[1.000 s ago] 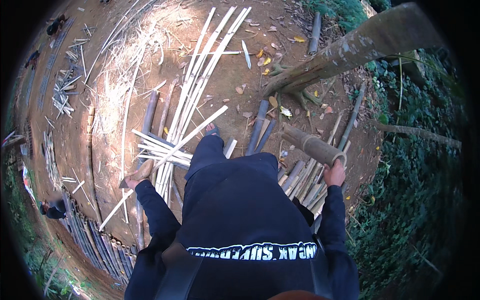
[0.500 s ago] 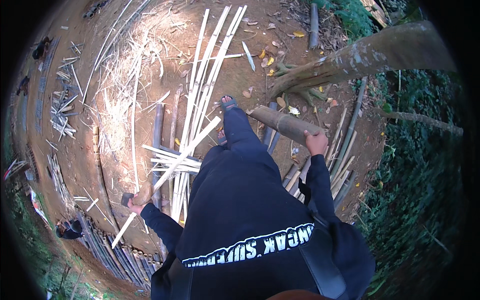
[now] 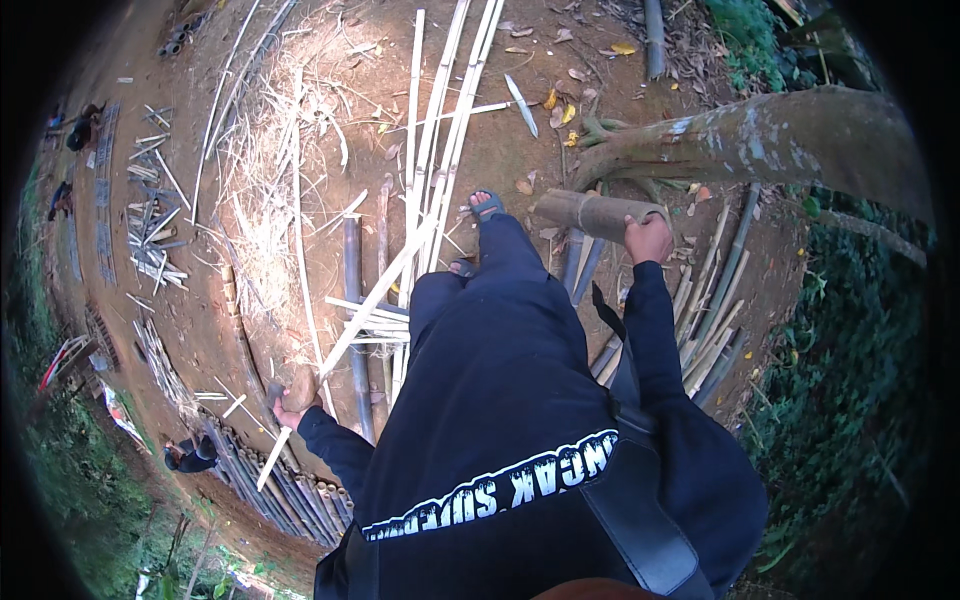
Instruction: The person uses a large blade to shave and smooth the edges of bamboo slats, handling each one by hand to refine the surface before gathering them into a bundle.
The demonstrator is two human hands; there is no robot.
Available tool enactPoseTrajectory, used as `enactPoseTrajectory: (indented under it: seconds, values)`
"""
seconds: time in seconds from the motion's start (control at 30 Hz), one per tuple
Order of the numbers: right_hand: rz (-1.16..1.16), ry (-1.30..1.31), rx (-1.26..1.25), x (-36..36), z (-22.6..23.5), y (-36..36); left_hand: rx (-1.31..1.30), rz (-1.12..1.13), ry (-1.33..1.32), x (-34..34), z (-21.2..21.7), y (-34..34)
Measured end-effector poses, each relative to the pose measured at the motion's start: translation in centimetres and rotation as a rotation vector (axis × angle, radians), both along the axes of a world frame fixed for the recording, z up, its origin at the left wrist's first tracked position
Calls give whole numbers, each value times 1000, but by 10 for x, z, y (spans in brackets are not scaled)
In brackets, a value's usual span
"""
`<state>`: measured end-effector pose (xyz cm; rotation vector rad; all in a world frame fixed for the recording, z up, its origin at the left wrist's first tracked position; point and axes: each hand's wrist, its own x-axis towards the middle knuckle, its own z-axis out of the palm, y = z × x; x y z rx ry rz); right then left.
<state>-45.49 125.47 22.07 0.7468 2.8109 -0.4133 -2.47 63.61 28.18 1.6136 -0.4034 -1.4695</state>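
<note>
My right hand is wrapped round one end of a thick, split-looking bamboo section, held out nearly level in front of the tree's base. Over at the left, my left hand is closed on a long pale bamboo strip, which slants up past my legs and pokes out below the hand. A rounded brown wooden piece and a small dark flat piece are also in that hand; whether they form one tool I cannot tell. Long pale strips lie on the ground ahead of my feet.
A leaning tree trunk stands at the right, with bamboo poles below it. Short strips lie beside my legs. Pale shavings cover ground at left. A bamboo pile and a crouching person are farther left.
My view has shifted, so the ground and both hands appear farther right. The thick bamboo section in my right hand has swung to a more level angle. Both hands keep their hold.
</note>
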Motion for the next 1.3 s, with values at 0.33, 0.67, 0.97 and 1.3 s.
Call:
enactPoseTrajectory:
  seconds: [0.33, 0.67, 0.97, 1.3]
  values:
    - [-612, 0, -170, 64, -168, -9, 72, -184, -38, -44, 12, -62]
    - [-1478, 101, -863, 194, -341, -55, 50, -388, -324, -2, 59, -116]
    - [-1530, 331, -1117, 228, -363, -47, 73, -789, -132, -42, 38, -138]
    - [-849, -160, -973, 188, -259, -48, 32, -688, 82, -79, -14, -40]
